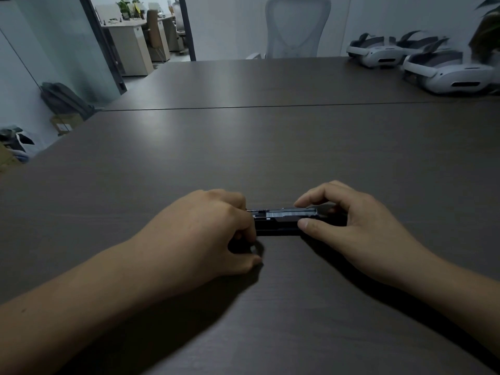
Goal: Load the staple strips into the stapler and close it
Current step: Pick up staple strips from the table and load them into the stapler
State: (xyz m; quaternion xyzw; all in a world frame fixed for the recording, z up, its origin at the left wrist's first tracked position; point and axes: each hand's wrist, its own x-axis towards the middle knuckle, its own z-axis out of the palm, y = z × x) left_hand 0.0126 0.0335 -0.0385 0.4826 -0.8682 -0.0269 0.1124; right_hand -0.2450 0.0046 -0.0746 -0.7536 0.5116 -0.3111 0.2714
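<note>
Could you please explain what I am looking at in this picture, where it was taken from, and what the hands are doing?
There is no machine here: a person works with two bare hands, and the single picture comes from a camera worn on their head, looking forward and down. On the dark wooden table lies a black stapler, opened so that its metal staple channel shows on top. The left hand grips one end of the stapler, and the right hand pinches the other end between thumb and fingers. Whether staples are already in the channel is too dim to tell. At the far right of the table sit white headsets, and a white office chair stands behind.
</note>
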